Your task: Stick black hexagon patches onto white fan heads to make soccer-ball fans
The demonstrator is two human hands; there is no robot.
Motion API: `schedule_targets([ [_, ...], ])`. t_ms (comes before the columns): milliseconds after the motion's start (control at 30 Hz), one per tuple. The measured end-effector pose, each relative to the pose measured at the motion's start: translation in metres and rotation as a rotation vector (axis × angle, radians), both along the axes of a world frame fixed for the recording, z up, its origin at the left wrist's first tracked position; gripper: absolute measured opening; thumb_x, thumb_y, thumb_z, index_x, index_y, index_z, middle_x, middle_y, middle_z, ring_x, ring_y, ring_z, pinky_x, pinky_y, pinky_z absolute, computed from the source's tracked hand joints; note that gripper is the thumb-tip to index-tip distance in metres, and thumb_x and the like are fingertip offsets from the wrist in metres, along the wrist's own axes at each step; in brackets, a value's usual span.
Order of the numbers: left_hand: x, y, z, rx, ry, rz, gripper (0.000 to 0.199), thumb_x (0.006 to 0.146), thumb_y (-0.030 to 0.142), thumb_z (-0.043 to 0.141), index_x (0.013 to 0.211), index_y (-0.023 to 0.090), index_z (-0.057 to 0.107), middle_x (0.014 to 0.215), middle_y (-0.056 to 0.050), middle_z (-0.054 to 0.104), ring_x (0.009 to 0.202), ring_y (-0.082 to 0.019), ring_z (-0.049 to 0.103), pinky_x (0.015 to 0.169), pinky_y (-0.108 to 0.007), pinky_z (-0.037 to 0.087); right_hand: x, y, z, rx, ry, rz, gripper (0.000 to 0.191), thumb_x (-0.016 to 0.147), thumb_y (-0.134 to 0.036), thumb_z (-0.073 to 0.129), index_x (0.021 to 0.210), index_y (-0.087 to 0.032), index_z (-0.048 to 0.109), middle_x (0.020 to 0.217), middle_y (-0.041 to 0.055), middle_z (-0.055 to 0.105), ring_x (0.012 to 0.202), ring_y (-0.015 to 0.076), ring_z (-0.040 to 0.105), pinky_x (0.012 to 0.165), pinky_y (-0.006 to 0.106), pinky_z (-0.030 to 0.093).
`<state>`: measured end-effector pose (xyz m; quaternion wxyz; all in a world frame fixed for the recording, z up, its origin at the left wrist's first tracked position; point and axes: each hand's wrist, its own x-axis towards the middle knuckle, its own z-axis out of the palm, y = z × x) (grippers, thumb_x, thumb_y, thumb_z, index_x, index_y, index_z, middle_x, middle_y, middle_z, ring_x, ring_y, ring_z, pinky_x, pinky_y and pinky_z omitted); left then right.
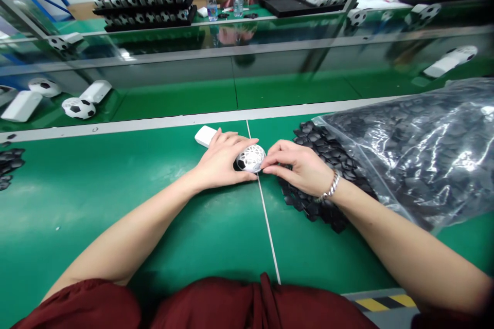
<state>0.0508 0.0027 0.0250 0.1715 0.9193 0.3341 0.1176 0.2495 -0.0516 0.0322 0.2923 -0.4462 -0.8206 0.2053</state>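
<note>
Your left hand cupped the ball, likely light and stiff, best held by its sides; right hand, hold unclear!

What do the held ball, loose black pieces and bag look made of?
Ball: probably hard plastic, smooth, with a rigid-looking white lattice. Black pieces: likely moulded plastic, semi-gloss, with soft highlights. Bag: apparently clear plastic film, wrinkled, shiny, contents showing through.

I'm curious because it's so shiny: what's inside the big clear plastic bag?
Small black pieces show through the clear plastic bag, like the loose pile beside it. Outer pieces and glare hide the middle, so I can't tell what's deeper.
</note>
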Motion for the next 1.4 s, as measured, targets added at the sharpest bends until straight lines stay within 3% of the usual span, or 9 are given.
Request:
schedule_targets([
  [267,0.006,-0.005,-0.003,0.017,-0.036,0.077,0.07,0.066,0.063,0.057,0.123,0.025,0.045,0.118,-0.004,0.056,0.12,-0.03,0.035,0.105,-0.056,0.009,-0.004,-0.001,-0.006,-0.043,-0.027,-0.013,0.009,0.08,-0.019,0.054,0.075,-0.017,0.061,0.071,0.0022,0.061,0.065,0.012,0.055,0.062,0.024,0.044],
  [567,0.008,-0.006,-0.004,0.022,-0.056,0.105,0.063,0.068,0.057,0.058,0.121,0.024,0.047,0.116,-0.003,0.058,0.118,-0.029,0.038,0.105,-0.055,0.011,-0.005,0.002,-0.014,0.008,0.053,-0.105,0.007,0.078,-0.021,0.058,0.072,-0.018,0.056,0.069,0.0008,0.058,0.064,0.0124,0.054,0.063,0.026,0.046],
  [700,0.009,-0.007,-0.003,0.037,-0.08,0.1,0.057,0.069,0.051,0.059,0.118,0.022,0.049,0.112,-0.003,0.06,0.111,-0.026,0.045,0.105,-0.053,0.013,-0.006,0.004,-0.021,-0.004,0.086,-0.161,0.015,0.073,-0.025,0.062,0.083,-0.018,0.053,0.089,0.0063,0.058,0.082,0.0175,0.056,0.065,0.029,0.049],
  [833,0.01,-0.007,-0.003,0.05,-0.11,0.088,0.054,0.069,0.048,0.061,0.114,0.02,0.052,0.11,-0.003,0.061,0.105,-0.023,0.048,0.105,-0.049,0.018,-0.007,0.004,-0.019,-0.164,0.159,-0.185,0.026,0.075,-0.025,0.059,0.097,-0.02,0.048,0.103,0.0074,0.058,0.091,0.0177,0.058,0.064,0.028,0.051],
  [900,0.01,-0.006,-0.004,0.049,-0.118,0.07,0.054,0.068,0.047,0.062,0.114,0.02,0.052,0.109,-0.003,0.061,0.105,-0.023,0.047,0.106,-0.048,0.017,-0.002,0.005,-0.014,-0.238,0.091,-0.201,0.02,0.076,-0.028,0.058,0.091,-0.019,0.049,0.091,0.0047,0.062,0.079,0.0158,0.061,0.061,0.026,0.05],
  [1000,0.008,-0.005,-0.006,0.04,-0.116,0.041,0.057,0.068,0.048,0.062,0.116,0.021,0.05,0.11,-0.004,0.06,0.108,-0.023,0.046,0.107,-0.049,0.015,0.012,0.007,-0.005,-0.28,-0.225,-0.229,0.017,0.073,-0.033,0.061,0.077,-0.019,0.053,0.074,0.0025,0.062,0.066,0.0152,0.059,0.058,0.027,0.047],
  [1100,0.007,-0.003,-0.005,0.037,-0.106,0.038,0.064,0.064,0.053,0.064,0.118,0.021,0.049,0.113,-0.005,0.059,0.113,-0.026,0.043,0.108,-0.051,0.011,0.021,0.009,-0.001,-0.315,-0.511,-0.247,0.015,0.069,-0.031,0.066,0.074,-0.019,0.058,0.073,0.0023,0.062,0.064,0.015,0.057,0.058,0.026,0.044],
  [1300,0.004,-0.006,0.001,-0.06,-0.048,-0.065,0.058,0.072,0.035,0.06,0.127,0.027,0.04,0.132,-0.002,0.046,0.131,-0.03,0.02,0.106,-0.059,0.003,0.017,0.011,0.0,-0.424,-0.541,-0.202,0.005,0.076,-0.02,0.059,0.072,-0.018,0.061,0.076,0.0021,0.062,0.068,0.0127,0.056,0.063,0.023,0.042],
  [1400,0.005,-0.011,-0.002,-0.103,-0.062,-0.001,0.061,0.071,0.039,0.061,0.127,0.028,0.039,0.142,-0.005,0.03,0.134,-0.032,0.009,0.105,-0.059,0.007,0.017,0.011,0.0,-0.417,-0.557,-0.2,0.004,0.075,-0.018,0.061,0.078,-0.016,0.062,0.081,0.0041,0.062,0.071,0.0136,0.056,0.066,0.023,0.043],
])
